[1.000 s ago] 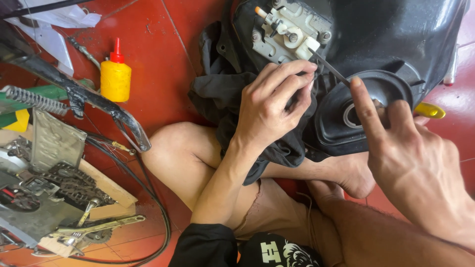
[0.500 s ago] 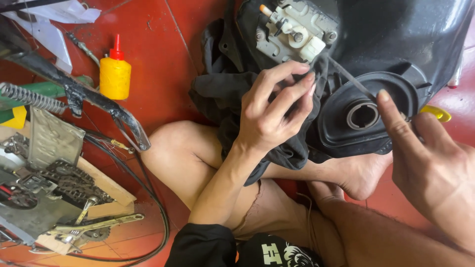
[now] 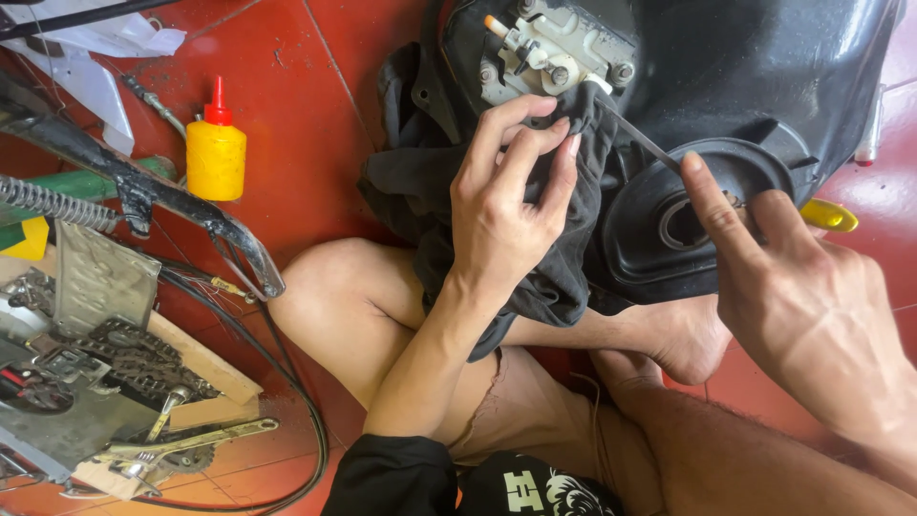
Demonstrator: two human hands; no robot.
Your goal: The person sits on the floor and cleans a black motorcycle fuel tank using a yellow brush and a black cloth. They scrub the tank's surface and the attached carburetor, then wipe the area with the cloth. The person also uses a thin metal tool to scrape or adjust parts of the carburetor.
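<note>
From the head view, the left hand presses a soft black cloth against the black fuel tank; the right hand pinches a yellow-handled screwdriver, its stiff shaft crossing the tank's round opening; the tank looks heavy, smooth, best braced by its body.

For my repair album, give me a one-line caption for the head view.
Left hand presses a dark cloth against a black fuel tank; right hand holds a yellow-handled screwdriver.

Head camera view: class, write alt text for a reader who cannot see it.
A seated person's left hand presses a dark cloth against a black fuel tank, while the right hand holds a yellow-handled screwdriver toward a metal valve. A yellow squeeze bottle stands on the red floor.
</note>
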